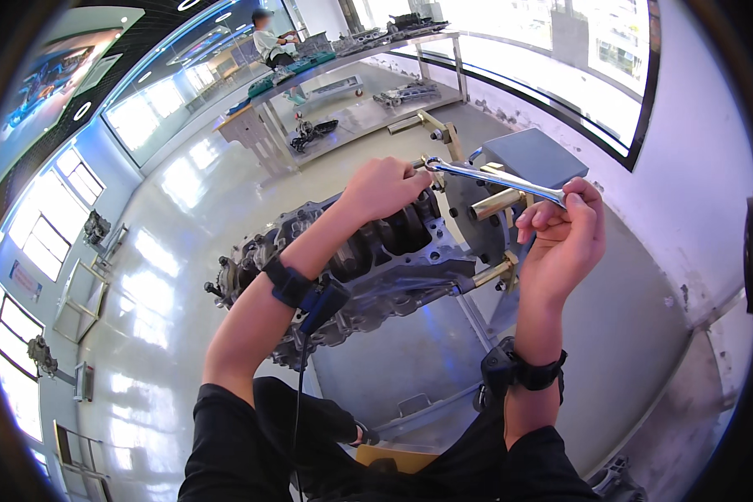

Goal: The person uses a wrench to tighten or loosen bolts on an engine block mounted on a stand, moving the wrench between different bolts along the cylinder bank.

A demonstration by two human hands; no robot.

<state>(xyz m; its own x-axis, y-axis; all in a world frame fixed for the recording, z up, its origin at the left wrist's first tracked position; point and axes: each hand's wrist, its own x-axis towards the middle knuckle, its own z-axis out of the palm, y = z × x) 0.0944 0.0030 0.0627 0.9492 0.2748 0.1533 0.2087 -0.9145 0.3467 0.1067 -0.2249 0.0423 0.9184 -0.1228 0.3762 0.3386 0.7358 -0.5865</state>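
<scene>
A long chrome combination wrench (498, 177) spans the space between my two hands above the engine stand. My right hand (567, 238) pinches its right end between thumb and fingers. Beside the wrench's ring end, my left hand (383, 191) is closed with its fingertips bunched; what they grip is hidden. The ring end sits by a brass-coloured arm of the stand's mounting plate (468, 197). Below my left hand lies the engine block (368, 268), its open side with dark crankshaft parts facing up. My left forearm covers part of the block.
A grey box (534, 159) stands behind the mounting plate, near the white wall. At the back, a metal workbench (364, 57) carries parts, and a person (272, 42) is beside it. Below the block is the stand's grey tray (393, 360). Other engine parts on stands (96, 227) line the left side.
</scene>
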